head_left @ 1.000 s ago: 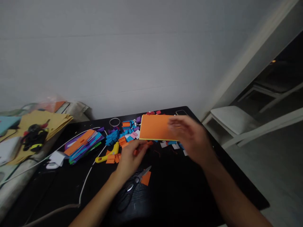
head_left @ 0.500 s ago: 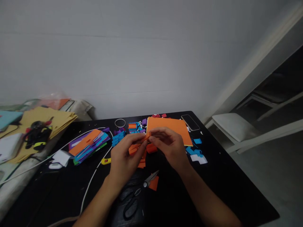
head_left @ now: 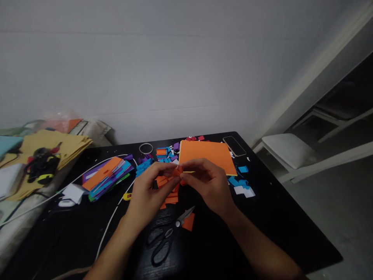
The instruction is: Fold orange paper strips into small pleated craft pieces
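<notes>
Between my two hands is a small pleated piece of orange paper point(head_left: 178, 171), its folds fanned out. My left hand point(head_left: 148, 190) pinches its left side with thumb and forefinger. On the other side, the fingertips of my right hand point(head_left: 208, 184) close on the same piece. Under and beside my left fingers lie several cut orange paper pieces point(head_left: 171, 199). Black-handled scissors point(head_left: 171, 232) rest on the table below my hands, blades over a small orange paper square point(head_left: 189, 221). Large orange sheets point(head_left: 206, 153) lie just beyond my right hand.
Left of my hands are a stack of coloured paper strips point(head_left: 109, 177), a yellow cutter point(head_left: 127, 196) and a white cable point(head_left: 109, 223). A tape ring point(head_left: 146, 148) and blue folded pieces point(head_left: 143, 168) sit farther back. At right are a phone point(head_left: 234, 146), paper scraps point(head_left: 244, 190) and a white chair point(head_left: 284, 151).
The orange paper between my fingers now shows as a spread fan of pleats, where before it looked like a narrow folded strip. Both hands stay close together.
</notes>
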Tool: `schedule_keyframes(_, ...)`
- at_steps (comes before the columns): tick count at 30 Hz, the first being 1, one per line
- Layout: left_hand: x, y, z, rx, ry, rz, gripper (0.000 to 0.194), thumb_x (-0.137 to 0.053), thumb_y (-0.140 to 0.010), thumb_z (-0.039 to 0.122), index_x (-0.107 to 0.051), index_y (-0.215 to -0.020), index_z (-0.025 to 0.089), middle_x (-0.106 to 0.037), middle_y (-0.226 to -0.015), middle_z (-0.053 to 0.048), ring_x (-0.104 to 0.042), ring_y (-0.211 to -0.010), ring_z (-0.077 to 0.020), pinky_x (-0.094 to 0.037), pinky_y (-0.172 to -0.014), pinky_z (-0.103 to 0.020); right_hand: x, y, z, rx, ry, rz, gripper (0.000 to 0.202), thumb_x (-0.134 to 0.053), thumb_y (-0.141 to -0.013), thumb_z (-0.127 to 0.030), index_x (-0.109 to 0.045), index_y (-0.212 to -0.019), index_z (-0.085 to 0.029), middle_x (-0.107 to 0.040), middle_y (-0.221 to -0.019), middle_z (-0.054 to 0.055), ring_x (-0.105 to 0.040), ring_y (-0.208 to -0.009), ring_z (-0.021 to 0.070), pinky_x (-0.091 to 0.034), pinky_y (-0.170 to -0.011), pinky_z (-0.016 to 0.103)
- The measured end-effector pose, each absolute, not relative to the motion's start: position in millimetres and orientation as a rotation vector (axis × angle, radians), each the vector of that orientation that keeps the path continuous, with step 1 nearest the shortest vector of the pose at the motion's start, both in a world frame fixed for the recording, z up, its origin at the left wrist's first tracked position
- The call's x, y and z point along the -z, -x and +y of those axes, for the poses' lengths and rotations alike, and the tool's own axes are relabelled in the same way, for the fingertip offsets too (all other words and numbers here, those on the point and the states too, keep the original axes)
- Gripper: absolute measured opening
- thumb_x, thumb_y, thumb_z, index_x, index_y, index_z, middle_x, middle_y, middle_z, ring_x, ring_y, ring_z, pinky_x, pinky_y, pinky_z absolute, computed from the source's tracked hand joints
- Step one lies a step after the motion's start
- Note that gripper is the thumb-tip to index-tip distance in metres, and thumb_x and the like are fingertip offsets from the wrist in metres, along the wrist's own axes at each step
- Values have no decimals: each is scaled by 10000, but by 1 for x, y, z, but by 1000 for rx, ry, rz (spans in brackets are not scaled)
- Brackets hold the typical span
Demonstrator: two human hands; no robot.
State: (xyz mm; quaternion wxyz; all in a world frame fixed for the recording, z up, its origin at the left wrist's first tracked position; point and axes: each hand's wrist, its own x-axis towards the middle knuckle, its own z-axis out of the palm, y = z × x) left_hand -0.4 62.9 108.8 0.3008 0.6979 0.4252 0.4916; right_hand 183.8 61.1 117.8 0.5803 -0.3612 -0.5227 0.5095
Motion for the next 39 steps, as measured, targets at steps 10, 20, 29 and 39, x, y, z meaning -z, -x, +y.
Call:
schedule_keyframes(10, -113, 2, 63, -1319, -1897, 1098, 221, -778, -915, 237, -728, -1129, 261, -733, -1041, -34, -713, -919, -179, -585, -832, -309, -114, -180, 59, -1179, 809, -1223, 198, -853, -822, -230, -763, -996, -256, -784, -981, 13, -776, -916, 168, -683, -795, 288)
schedule_keyframes(20, -117, 3, 61, -1361, -1938, 1147, 161, -793, -899, 237, -729, -1046, 253, -746, -991, -17, -708, -911, -180, -580, -813, -295, -114, -181, 57, -1150, 831, -1294, 227, -866, -828, -246, -776, -1036, -269, -775, -1023, 16, -762, -924, 175, -677, -822, 317)
schedule_keyframes(29, -117, 2, 63, -1306, -1809, 1099, 87, -798, -875, 252, -715, -889, 232, -693, -859, 2, -664, -791, -153, -544, -703, -249, -117, -186, 58, -994, 925, -1499, 59, -806, -882, -277, -763, -907, -245, -754, -919, 29, -723, -871, 183, -606, -792, 338)
schedule_keyframes(39, -121, 1, 63, -1060, -1721, 1110, 120, -774, -892, 322, -739, -852, 214, -698, -747, 11, -655, -683, -147, -516, -617, -241, -124, -193, 60, -1154, 958, -1520, 85, -795, -875, -273, -758, -921, -212, -769, -878, 19, -750, -818, 168, -613, -751, 296)
